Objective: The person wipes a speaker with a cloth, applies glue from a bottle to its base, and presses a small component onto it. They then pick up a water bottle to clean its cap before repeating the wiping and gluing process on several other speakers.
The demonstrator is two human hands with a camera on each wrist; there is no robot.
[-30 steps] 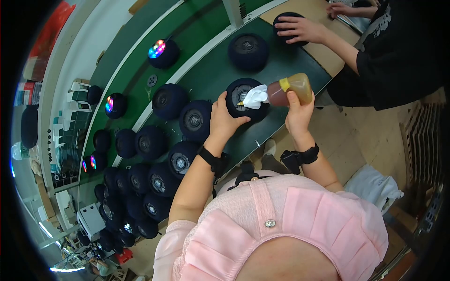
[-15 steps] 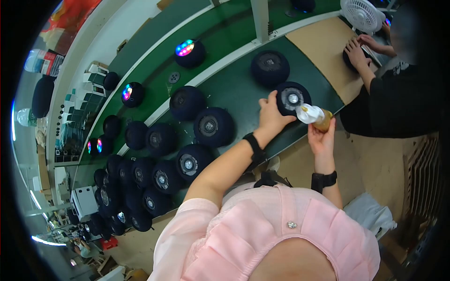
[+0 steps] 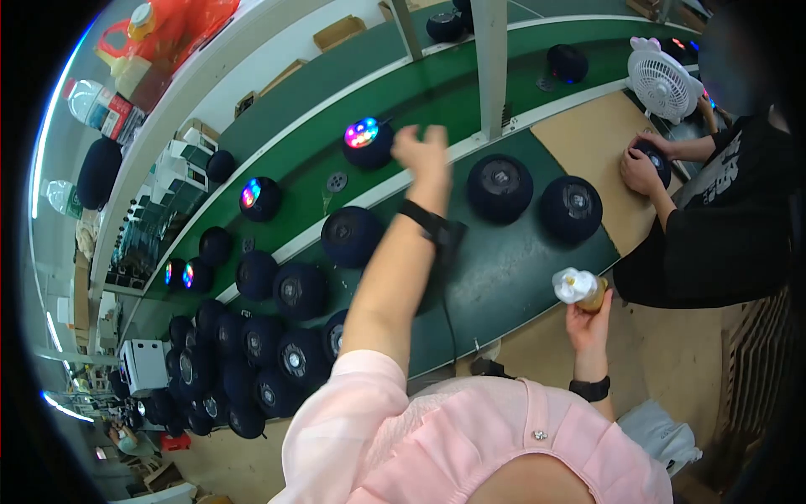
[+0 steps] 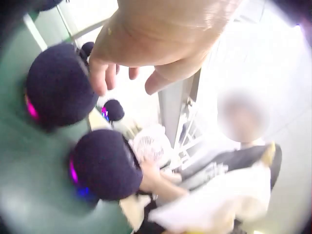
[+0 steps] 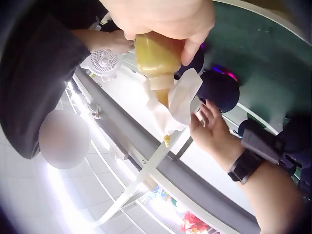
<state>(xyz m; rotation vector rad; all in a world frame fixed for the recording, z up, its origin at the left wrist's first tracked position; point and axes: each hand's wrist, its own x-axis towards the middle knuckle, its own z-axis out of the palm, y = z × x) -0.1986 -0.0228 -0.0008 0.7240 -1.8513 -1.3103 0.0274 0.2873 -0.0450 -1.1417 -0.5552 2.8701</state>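
Head view: nearest the body, the right hand grips an amber bottle just off the near edge of the green counter, with the bottle's top wrapped in a white cloth. Only the right wrist view shows the yellow nozzle poking out of the cloth. Farther off, the left hand hangs in the air near a lit speaker; the left wrist view shows its fingers loose and empty. A fan stands beyond.
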